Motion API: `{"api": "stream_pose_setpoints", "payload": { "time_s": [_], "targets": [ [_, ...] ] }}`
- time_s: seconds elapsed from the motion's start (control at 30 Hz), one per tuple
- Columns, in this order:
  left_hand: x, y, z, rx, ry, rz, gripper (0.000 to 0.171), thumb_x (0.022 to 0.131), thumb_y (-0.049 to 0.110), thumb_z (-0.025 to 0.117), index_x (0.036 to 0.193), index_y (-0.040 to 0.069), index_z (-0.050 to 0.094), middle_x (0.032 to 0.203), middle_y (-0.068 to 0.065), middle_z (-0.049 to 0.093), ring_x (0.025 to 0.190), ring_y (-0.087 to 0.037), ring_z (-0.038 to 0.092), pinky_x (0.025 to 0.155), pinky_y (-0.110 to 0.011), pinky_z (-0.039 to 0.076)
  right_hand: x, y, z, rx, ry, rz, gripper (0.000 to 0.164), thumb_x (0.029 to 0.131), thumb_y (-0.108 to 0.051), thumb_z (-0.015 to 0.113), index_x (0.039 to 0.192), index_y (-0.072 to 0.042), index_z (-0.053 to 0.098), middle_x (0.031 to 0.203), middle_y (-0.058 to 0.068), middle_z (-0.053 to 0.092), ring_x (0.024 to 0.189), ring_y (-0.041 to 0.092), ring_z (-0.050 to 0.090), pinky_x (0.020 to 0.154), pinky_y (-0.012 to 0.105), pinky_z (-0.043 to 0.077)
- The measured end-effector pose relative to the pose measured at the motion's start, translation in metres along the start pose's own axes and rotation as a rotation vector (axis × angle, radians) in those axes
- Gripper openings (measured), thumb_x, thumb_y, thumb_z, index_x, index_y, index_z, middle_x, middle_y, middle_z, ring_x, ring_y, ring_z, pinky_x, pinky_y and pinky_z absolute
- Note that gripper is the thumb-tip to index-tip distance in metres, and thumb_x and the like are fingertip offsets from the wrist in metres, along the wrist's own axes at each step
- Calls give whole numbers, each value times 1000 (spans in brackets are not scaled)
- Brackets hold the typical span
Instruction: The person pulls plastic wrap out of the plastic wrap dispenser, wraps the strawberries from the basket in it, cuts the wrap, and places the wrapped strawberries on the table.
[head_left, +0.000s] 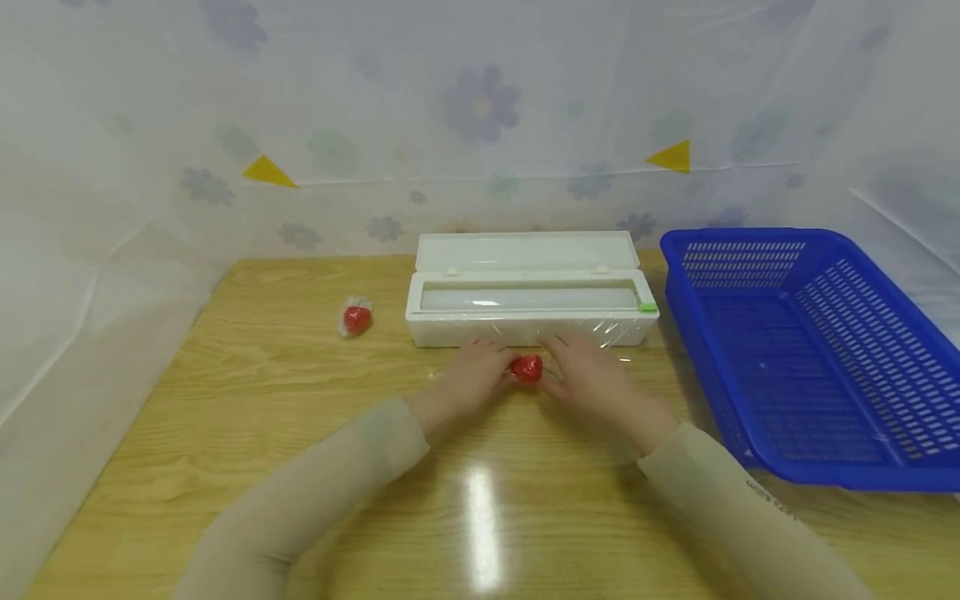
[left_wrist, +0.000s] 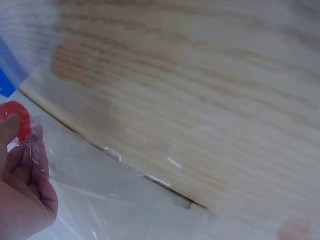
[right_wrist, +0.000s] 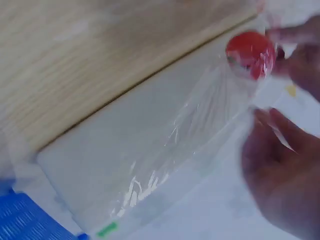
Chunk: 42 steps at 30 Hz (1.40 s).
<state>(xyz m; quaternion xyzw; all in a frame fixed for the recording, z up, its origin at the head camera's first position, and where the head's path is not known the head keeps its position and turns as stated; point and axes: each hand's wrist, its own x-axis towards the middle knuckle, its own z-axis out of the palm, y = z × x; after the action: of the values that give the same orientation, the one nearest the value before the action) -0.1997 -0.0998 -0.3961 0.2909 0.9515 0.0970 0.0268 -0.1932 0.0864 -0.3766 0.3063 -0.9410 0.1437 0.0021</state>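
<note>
A red strawberry (head_left: pixel 527 367) sits between the two hands, just in front of a white cling film dispenser (head_left: pixel 528 331). My left hand (head_left: pixel 474 375) grips it, its thumb on the red surface in the left wrist view. Clear cling film (right_wrist: pixel 185 130) stretches from the dispenser's front to the strawberry and covers part of it. My right hand (right_wrist: pixel 275 170) pinches the film beside the strawberry, fingers curled. Inside the dispenser, under its raised lid (head_left: pixel 525 250), lies the film roll (head_left: pixel 528 298). A green cutter slider (head_left: pixel 647 307) is at the right end.
A second red strawberry (head_left: pixel 356 318), wrapped in film, lies on the wooden table (head_left: pixel 300 392) to the left. At the right stands a blue plastic basket (head_left: pixel 795 367) with slotted walls. A flowered cloth (head_left: pixel 480 108) with yellow triangles hangs behind the table.
</note>
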Motion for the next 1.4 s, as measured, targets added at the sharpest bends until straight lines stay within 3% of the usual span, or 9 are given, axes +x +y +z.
{"api": "stream_pose_setpoints", "payload": {
  "time_s": [0.17, 0.23, 0.47, 0.63, 0.77, 0.87, 1.1, 1.23, 1.4],
  "targets": [
    [1, -4, -6, -52, -21, -32, 29, 94, 27, 56, 118, 12, 63, 108, -3, 67, 104, -22, 57, 98, -38, 38, -15, -9, 12, -236, 236, -283, 38, 79, -11, 71, 114, -5, 60, 110, 9, 62, 102, 27, 59, 85, 40, 51],
    [1, -5, -7, -38, -16, -38, 29, 94, 28, 56, 118, 13, 63, 107, -4, 65, 104, -21, 56, 97, -37, 39, -16, -7, 17, -259, 225, -262, 43, 79, -10, 71, 120, -5, 58, 118, 9, 60, 110, 27, 56, 93, 41, 47],
    [1, -7, -6, 7, -35, -41, 31, 96, 29, 52, 122, 14, 61, 110, -5, 60, 110, -21, 51, 99, -37, 38, -3, 4, 29, -307, 216, -183, 42, 81, -18, 71, 118, -9, 55, 108, 7, 60, 103, 26, 56, 86, 40, 46],
    [2, -7, -3, -59, -49, -72, 35, 97, 31, 48, 127, 15, 57, 118, -5, 62, 119, -22, 51, 108, -42, 32, 9, 5, 29, -213, 212, -134, 32, 85, -19, 69, 113, -8, 58, 105, 7, 63, 104, 26, 57, 93, 40, 45],
    [3, -7, -2, -141, 28, -103, 33, 98, 23, 47, 128, 12, 53, 124, -5, 61, 121, -22, 52, 110, -39, 32, 17, 8, 25, -77, 188, -86, 33, 82, -14, 71, 113, -8, 60, 110, 8, 64, 108, 27, 56, 98, 41, 44],
    [2, -6, -2, -64, 120, -110, 33, 96, 20, 50, 127, 9, 51, 124, -7, 59, 119, -23, 52, 105, -38, 37, 23, 11, 22, -36, 159, -55, 35, 82, -14, 71, 114, -8, 59, 111, 10, 65, 106, 29, 58, 97, 42, 45],
    [0, -8, 0, 319, 273, -59, 25, 87, 26, 64, 108, 13, 58, 106, -1, 63, 101, -20, 56, 86, -32, 42, 29, 15, 14, -74, 79, -17, 34, 86, -17, 67, 116, -3, 58, 107, 14, 66, 99, 31, 61, 90, 43, 48],
    [1, -11, 2, 390, 286, -49, 19, 88, 23, 64, 106, 17, 63, 105, 3, 67, 100, -16, 58, 85, -30, 41, 27, 15, 11, -76, 69, -24, 36, 87, -18, 66, 118, -1, 57, 109, 15, 65, 99, 31, 60, 90, 44, 48],
    [1, -10, 1, 363, 254, -38, 28, 87, 19, 63, 115, 17, 63, 112, 3, 65, 106, -16, 56, 92, -31, 41, 17, 19, 15, -185, 186, -90, 47, 82, -17, 70, 123, -2, 53, 112, 14, 61, 105, 31, 56, 94, 44, 46]
  ]
}}
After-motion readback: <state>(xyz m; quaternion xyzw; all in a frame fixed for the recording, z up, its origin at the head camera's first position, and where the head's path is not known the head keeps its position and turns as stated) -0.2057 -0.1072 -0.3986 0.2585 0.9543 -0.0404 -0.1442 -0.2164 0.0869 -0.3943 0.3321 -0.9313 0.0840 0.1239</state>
